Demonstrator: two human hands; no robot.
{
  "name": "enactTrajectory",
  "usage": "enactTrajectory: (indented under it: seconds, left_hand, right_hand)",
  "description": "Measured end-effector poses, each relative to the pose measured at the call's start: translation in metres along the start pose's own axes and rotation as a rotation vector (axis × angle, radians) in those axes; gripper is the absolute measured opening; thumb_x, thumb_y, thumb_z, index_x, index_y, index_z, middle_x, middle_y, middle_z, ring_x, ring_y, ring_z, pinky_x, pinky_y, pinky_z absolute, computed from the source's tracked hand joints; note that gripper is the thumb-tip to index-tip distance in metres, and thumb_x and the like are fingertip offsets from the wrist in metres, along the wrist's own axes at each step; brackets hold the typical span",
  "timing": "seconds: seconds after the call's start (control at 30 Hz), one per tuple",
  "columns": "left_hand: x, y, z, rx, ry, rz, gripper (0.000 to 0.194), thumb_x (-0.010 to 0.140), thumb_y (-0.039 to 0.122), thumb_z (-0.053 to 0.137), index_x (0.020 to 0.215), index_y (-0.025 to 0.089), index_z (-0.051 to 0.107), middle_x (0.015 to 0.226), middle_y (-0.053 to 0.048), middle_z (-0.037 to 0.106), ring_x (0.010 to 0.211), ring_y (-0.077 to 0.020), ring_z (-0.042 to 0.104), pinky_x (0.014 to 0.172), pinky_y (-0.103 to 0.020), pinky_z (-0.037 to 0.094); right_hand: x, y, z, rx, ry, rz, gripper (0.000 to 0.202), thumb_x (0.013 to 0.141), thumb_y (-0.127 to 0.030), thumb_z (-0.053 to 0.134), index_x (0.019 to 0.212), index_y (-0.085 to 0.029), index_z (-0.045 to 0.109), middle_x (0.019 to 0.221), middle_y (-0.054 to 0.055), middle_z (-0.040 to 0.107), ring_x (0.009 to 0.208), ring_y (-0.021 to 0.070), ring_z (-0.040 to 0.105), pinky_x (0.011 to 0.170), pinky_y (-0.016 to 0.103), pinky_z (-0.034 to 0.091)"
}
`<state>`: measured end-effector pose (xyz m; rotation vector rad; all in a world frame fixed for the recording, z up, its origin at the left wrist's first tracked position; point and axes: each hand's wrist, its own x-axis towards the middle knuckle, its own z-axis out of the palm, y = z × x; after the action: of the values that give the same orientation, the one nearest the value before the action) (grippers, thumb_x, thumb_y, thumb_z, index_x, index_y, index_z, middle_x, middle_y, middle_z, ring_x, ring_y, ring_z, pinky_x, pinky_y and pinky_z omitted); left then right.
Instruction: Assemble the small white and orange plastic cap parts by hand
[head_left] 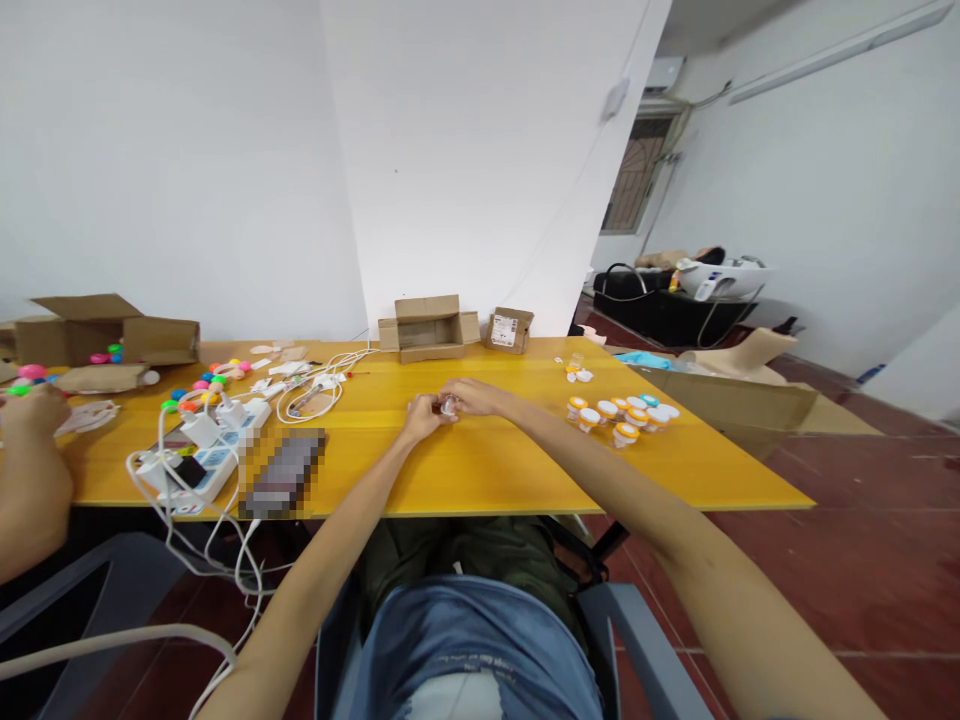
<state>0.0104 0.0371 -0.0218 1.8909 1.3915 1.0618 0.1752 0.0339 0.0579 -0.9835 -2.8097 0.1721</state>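
My left hand [423, 417] is closed around the side of a small clear plastic jar [448, 406] above the middle of the table. From the right, my right hand [472, 396] reaches over the same jar with its fingers bent onto its top. The fingers cover most of the jar, so I cannot tell whether a lid is on it. To the right stands a group of similar small clear jars [625, 436] with white and orange lids, one of them with a teal lid [649, 400]. Farther back lie a few loose white and yellow pieces [579, 375].
An open cardboard box [431, 350] and a smaller box [510, 330] stand by the wall. At left are a power strip [225, 455], white cables [311, 400], a blurred phone [285, 475] and coloured balls [210, 385]. Another person's hand [34, 415] is at the far left.
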Motion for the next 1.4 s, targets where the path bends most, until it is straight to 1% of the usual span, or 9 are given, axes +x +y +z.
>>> enactTrajectory:
  seconds: [0.13,0.3,0.5,0.73,0.9,1.03,1.13,1.23,1.4]
  left_hand:
    - [-0.002,0.006,-0.004,0.087,-0.008,0.073,0.016,0.061,0.032,0.081,0.067,0.021,0.072,0.061,0.004,0.065,0.072,-0.0178,0.064,0.071,-0.027,0.046]
    - [-0.004,0.011,-0.005,0.114,-0.011,0.062,0.016,0.062,0.034,0.081,0.068,0.021,0.072,0.059,0.004,0.063,0.073,-0.018,0.063,0.071,-0.026,0.045]
    - [-0.007,0.014,-0.006,0.118,-0.033,0.041,0.019,0.063,0.034,0.08,0.072,0.018,0.073,0.066,0.002,0.068,0.073,-0.0187,0.064,0.072,-0.028,0.045]
    - [-0.004,0.007,-0.004,0.112,-0.018,0.016,0.017,0.062,0.032,0.079,0.073,0.019,0.074,0.067,0.002,0.069,0.075,-0.0197,0.067,0.069,-0.026,0.046]
    - [-0.005,0.009,-0.004,0.101,-0.026,0.035,0.018,0.063,0.033,0.079,0.075,0.019,0.075,0.066,0.003,0.067,0.074,-0.0182,0.065,0.07,-0.026,0.045]
    - [-0.007,0.014,-0.005,0.136,-0.019,0.042,0.02,0.063,0.035,0.079,0.074,0.019,0.075,0.064,0.003,0.066,0.073,-0.0178,0.063,0.071,-0.027,0.045]
    - [-0.008,0.016,-0.006,0.144,-0.011,0.039,0.021,0.064,0.037,0.079,0.071,0.018,0.074,0.063,0.002,0.065,0.073,-0.0182,0.062,0.071,-0.027,0.044]
    - [-0.008,0.016,-0.006,0.132,-0.015,0.035,0.021,0.063,0.037,0.079,0.069,0.018,0.073,0.063,0.001,0.065,0.073,-0.0181,0.062,0.07,-0.027,0.044]
    - [-0.007,0.015,-0.005,0.086,-0.034,0.031,0.018,0.062,0.035,0.078,0.07,0.019,0.073,0.067,0.002,0.069,0.074,-0.0181,0.063,0.07,-0.027,0.044]
  right_hand:
    - [-0.002,-0.012,-0.008,-0.054,0.014,0.13,0.022,0.083,-0.017,0.062,0.102,-0.016,0.073,0.104,0.012,0.075,0.093,0.0227,0.068,0.074,0.026,0.046]
    - [-0.002,-0.028,-0.014,-0.195,-0.103,0.303,0.028,0.093,-0.035,0.056,0.091,-0.016,0.076,0.095,0.015,0.076,0.088,0.0241,0.07,0.063,0.025,0.041]
    - [-0.001,-0.026,-0.015,-0.205,-0.112,0.191,0.025,0.088,-0.022,0.057,0.105,-0.017,0.075,0.106,0.014,0.076,0.096,0.0239,0.069,0.068,0.025,0.042]
    - [0.003,-0.013,-0.01,-0.113,-0.098,0.026,0.028,0.081,-0.007,0.058,0.102,-0.016,0.075,0.102,0.01,0.076,0.091,0.0193,0.067,0.072,0.024,0.042]
    - [0.005,-0.014,-0.013,-0.049,-0.127,0.074,0.029,0.079,-0.008,0.061,0.103,-0.017,0.074,0.1,0.007,0.077,0.089,0.0186,0.068,0.072,0.023,0.043]
    - [0.002,-0.025,-0.016,-0.112,-0.111,0.279,0.031,0.083,-0.026,0.066,0.112,-0.017,0.073,0.107,0.012,0.076,0.092,0.0226,0.07,0.064,0.023,0.043]
    - [0.0,-0.033,-0.016,-0.204,-0.131,0.385,0.031,0.09,-0.038,0.058,0.104,-0.017,0.076,0.105,0.017,0.076,0.092,0.0254,0.071,0.061,0.025,0.042]
    - [0.0,-0.034,-0.015,-0.233,-0.152,0.36,0.03,0.092,-0.035,0.055,0.1,-0.015,0.076,0.105,0.018,0.076,0.093,0.0265,0.071,0.061,0.026,0.043]
    - [0.001,-0.022,-0.014,-0.191,-0.135,0.147,0.023,0.084,-0.018,0.06,0.102,-0.018,0.074,0.104,0.012,0.076,0.091,0.0218,0.07,0.065,0.024,0.042]
